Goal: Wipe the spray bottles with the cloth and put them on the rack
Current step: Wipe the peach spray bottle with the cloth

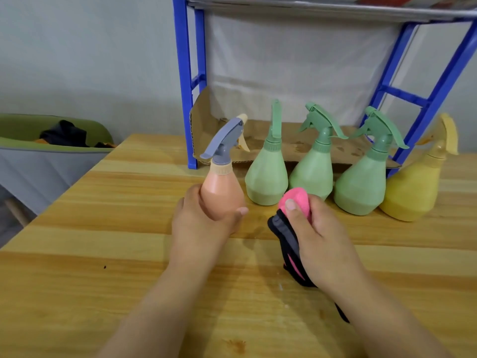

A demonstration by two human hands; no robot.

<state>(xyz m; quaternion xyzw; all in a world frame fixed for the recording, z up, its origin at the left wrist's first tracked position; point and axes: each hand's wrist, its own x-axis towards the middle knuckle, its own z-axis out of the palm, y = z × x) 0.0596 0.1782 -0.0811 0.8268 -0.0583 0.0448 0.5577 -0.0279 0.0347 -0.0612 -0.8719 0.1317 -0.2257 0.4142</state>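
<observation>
Bare forearms reach in from the bottom edge over a pale wooden table (103, 254) with a streaked grain and a few small stains. Left hand (204, 223) is curled round the belly of the peach bottle (222, 195), thumb across its front; this smooth matte plastic bottle is pear-shaped and upright, its grey trigger head (224, 139) pointing left, and the hand hides its base, so whether it rests on the table cannot be told. Right hand (320, 241), just beside it, grips the cloth (296, 200), thumb pressed on a fuzzy pink bulge while a dark, stitched part hangs down under the palm to the table. Behind the hands a row of like-shaped bottles stands on the table: first green bottle (267, 177), second green bottle (311, 174) partly behind the cloth, third green bottle (360, 187), then a yellow bottle (413, 192) at the right end. A cream trigger (244, 143) peeks out behind the grey head, its bottle hidden. All of them stand in front of the rack (184, 86), none on it; it has blue metal legs, its left foot on the table, and a silvery shelf high up. Stained cardboard (206, 117) lies on its low level, with a white sheet (284, 60) hanging behind. Far left, past the table edge, a grey and green chair (51, 151) holds dark clothes (64, 135)
</observation>
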